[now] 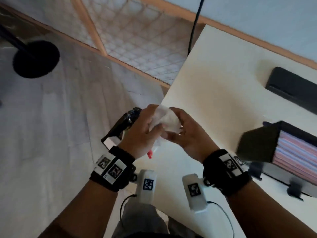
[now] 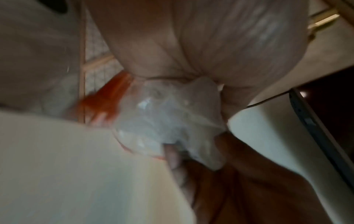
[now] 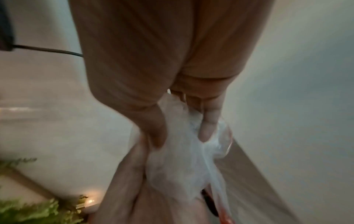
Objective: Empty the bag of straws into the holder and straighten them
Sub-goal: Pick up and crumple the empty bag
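Both hands hold a crumpled clear plastic bag (image 1: 165, 120) above the left edge of the white table (image 1: 214, 74). My left hand (image 1: 151, 121) grips its left side and my right hand (image 1: 178, 124) curls round its right side. The bag's orange strip (image 1: 150, 154) hangs below my left hand. In the left wrist view the bag (image 2: 168, 121) is bunched under the palm, its orange strip (image 2: 107, 100) to the left. The right wrist view shows fingers (image 3: 208, 121) dug into the bag (image 3: 178, 159). The dark holder (image 1: 257, 143) stands at the right, full of pink, white and blue straws (image 1: 298, 150) lying side by side.
A black box (image 1: 291, 88) lies at the back right of the table. A black lined bin (image 1: 123, 124) sits just behind my left hand, off the table edge. A black round stand base (image 1: 36, 59) rests on the floor at the left. A cable (image 1: 193, 31) hangs by the table's far corner.
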A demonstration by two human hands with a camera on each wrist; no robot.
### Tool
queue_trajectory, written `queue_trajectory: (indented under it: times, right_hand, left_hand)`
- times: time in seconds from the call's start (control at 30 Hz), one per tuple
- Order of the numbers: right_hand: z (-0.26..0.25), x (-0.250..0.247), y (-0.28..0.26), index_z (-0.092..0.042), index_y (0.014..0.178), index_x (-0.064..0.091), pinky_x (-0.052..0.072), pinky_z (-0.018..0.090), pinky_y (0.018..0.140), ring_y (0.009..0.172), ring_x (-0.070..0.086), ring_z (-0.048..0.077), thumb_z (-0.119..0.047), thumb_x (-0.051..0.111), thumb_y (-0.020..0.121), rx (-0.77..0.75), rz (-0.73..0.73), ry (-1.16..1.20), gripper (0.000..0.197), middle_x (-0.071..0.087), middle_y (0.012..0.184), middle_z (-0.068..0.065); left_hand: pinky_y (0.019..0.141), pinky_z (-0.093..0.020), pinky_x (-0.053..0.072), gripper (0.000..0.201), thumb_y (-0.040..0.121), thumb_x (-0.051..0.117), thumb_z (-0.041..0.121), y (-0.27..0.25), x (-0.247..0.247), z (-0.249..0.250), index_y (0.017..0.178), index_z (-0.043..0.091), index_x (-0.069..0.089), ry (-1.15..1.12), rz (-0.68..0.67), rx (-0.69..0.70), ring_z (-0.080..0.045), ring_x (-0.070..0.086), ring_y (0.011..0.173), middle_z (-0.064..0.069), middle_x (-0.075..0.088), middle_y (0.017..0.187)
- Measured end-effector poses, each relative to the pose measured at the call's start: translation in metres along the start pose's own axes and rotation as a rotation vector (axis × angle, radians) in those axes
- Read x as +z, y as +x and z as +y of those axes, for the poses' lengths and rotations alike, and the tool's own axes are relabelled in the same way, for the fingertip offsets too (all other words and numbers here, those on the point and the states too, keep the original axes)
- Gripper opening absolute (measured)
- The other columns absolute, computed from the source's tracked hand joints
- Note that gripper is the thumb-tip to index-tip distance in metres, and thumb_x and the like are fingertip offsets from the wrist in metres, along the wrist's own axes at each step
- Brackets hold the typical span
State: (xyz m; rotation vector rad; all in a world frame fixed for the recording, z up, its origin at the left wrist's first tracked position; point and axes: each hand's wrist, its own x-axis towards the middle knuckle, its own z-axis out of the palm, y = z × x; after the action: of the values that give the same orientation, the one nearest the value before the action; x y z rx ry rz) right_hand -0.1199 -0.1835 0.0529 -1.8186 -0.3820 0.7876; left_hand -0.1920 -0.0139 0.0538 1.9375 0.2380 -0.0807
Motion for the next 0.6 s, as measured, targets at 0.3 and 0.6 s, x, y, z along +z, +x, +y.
queue_trajectory:
  times: [0.3, 0.6]
  right_hand:
    - [-0.023, 0.087, 0.063, -0.009, 0.125, 0.058, 0.063, 0.033, 0.084, 0.094, 0.074, 0.022, -0.008, 0.058, 0.101, 0.277, -0.145, 0.631, 0.024, 0.071, 0.114, 0.015]
    - [-0.001, 0.047, 0.039, -0.037, 0.128, 0.062, 0.053, 0.053, 0.102, 0.118, 0.07, 0.022, -0.073, 0.07, 0.078, 0.165, -0.166, -0.05, 0.062, 0.074, 0.124, -0.001]
  left_hand:
    - [0.077, -0.046, 0.063, 0.069, 0.096, 0.07, 0.018, -0.031, -0.043, -0.063, 0.151, 0.033, 0.031, -0.217, 0.272, -0.012, -0.034, 0.067, 0.104, 0.011, 0.049, 0.147]
    - [0.06, -0.027, 0.061, 0.049, 0.095, 0.063, 0.013, 0.012, -0.065, -0.204, 0.131, 0.019, 0.03, -0.294, 0.484, -0.502, -0.027, 0.068, 0.093, -0.005, 0.052, 0.121]
